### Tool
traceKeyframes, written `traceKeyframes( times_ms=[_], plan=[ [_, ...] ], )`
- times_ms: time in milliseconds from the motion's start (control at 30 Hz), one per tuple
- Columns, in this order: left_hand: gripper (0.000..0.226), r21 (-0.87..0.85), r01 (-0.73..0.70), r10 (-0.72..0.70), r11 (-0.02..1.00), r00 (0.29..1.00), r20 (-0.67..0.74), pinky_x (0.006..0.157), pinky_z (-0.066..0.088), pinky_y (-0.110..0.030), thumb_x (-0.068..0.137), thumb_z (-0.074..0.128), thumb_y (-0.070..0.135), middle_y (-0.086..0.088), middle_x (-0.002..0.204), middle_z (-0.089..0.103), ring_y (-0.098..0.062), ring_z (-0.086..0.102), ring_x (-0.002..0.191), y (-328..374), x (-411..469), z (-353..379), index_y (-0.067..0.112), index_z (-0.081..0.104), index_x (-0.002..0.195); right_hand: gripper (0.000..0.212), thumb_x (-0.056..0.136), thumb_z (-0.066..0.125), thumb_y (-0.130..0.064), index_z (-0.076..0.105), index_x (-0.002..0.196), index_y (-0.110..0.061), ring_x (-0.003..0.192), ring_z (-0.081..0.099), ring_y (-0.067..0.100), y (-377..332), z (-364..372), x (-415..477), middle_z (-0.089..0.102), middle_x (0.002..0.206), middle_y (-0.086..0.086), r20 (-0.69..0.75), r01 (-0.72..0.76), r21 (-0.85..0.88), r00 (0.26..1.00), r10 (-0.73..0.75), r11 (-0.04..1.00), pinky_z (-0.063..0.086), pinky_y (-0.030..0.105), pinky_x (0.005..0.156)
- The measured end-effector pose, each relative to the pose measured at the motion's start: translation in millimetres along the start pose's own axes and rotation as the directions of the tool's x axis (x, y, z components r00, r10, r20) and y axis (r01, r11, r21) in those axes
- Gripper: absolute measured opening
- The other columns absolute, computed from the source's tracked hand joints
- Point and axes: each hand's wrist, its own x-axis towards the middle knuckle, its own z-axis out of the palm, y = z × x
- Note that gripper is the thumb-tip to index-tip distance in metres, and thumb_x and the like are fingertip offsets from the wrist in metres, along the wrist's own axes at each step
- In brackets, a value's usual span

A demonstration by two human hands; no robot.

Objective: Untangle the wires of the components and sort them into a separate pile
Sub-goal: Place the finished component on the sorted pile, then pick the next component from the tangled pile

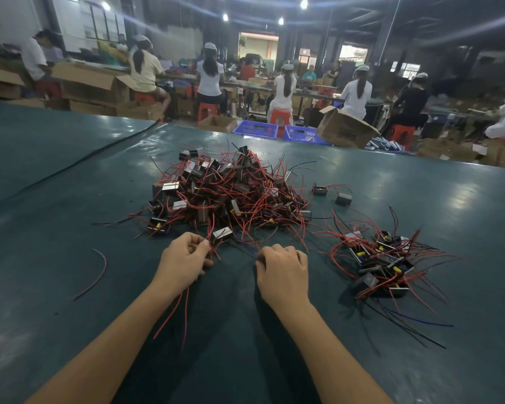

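Pinching thin red wires (214, 249), left hand (184, 261) fingers (200, 244); right hand (285, 274) fingers (278, 251) curled, grip unclear; tangled pile (231, 193), boxy silver-black components (222, 233).

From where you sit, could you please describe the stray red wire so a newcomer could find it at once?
Start at the big tangled pile in the middle of the green table, then look left of the left hand. A single curved red wire lies there by itself; unlike the rest, it joins no component and touches no other wire.

Dim workshop: ceiling lamps (303, 3), red stools (207, 109), cardboard boxes (346, 128).
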Motion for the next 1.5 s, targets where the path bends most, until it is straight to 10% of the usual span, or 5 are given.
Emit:
traceKeyframes(
  times_ms=[267, 767, 1067, 1200, 1500],
  plan=[
    [0.01, 0.029, -0.218, 0.219, 0.976, 0.974, -0.063, 0.066, 0.056, -0.026, 0.098, 0.054, 0.019, 0.003, 0.079, 0.071, -0.004, 0.068, 0.068, 7.7, -13.2, 1.7, 0.02, 0.058, 0.089, 0.012, 0.091, 0.061, -0.012, 0.066, 0.1, -0.018, 0.088, 0.06, 0.021, 14.9, -25.4, -16.0, 0.067, 0.091, -0.004, -0.326, -0.094, 0.526, 0.896, 0.303, 0.845, 0.045, 0.039, 0.087],
    [0.009, -0.222, -0.077, 0.111, 0.972, 0.983, 0.144, 0.058, 0.055, -0.025, 0.099, 0.053, 0.014, -0.006, 0.076, 0.075, -0.019, 0.072, 0.069, 24.6, -40.1, 28.4, 0.008, 0.057, 0.094, 0.042, 0.084, 0.065, -0.007, 0.063, 0.126, -0.001, 0.13, 0.044, 0.032, -26.0, -35.7, -47.7, 0.045, 0.142, 0.024, -0.727, 0.205, 0.056, 0.679, -0.1, 0.977, 0.033, 0.044, 0.107],
    [0.008, -0.248, -0.116, 0.134, 0.962, 0.989, 0.056, 0.061, 0.057, -0.028, 0.099, 0.053, 0.018, -0.003, 0.075, 0.075, -0.017, 0.073, 0.072, 24.4, -37.5, 23.4, 0.012, 0.057, 0.095, 0.045, 0.074, 0.075, -0.015, 0.069, 0.119, -0.02, 0.115, 0.061, 0.023, -24.1, -16.1, -47.4, 0.069, 0.112, -0.006, -0.269, 0.064, -0.008, 0.961, -0.064, 0.998, 0.03, 0.041, 0.112],
    [0.009, -0.146, -0.15, 0.165, 0.978, 0.982, 0.094, 0.057, 0.055, -0.025, 0.099, 0.053, 0.019, 0.0, 0.073, 0.075, -0.014, 0.072, 0.068, 17.8, -36.7, 27.1, 0.015, 0.058, 0.093, 0.061, 0.089, 0.055, -0.017, 0.037, 0.146, -0.028, 0.139, 0.029, 0.023, -12.4, -12.2, -42.1, 0.031, 0.155, -0.001, 0.049, 0.095, -0.013, 0.994, -0.094, 0.995, 0.018, 0.038, 0.116],
    [0.01, -0.378, 0.196, -0.1, 0.905, 0.961, 0.257, 0.052, 0.055, -0.023, 0.097, 0.055, 0.011, -0.016, 0.084, 0.073, -0.018, 0.071, 0.061, 17.9, -35.6, 31.2, 0.003, 0.059, 0.096, 0.044, 0.1, 0.043, -0.023, 0.041, 0.142, -0.034, 0.11, 0.05, 0.017, 3.3, -10.2, -27.9, 0.037, 0.14, -0.007, 0.022, 0.009, 0.126, 1.0, -0.012, 0.992, 0.041, 0.026, 0.08]
  ],
)
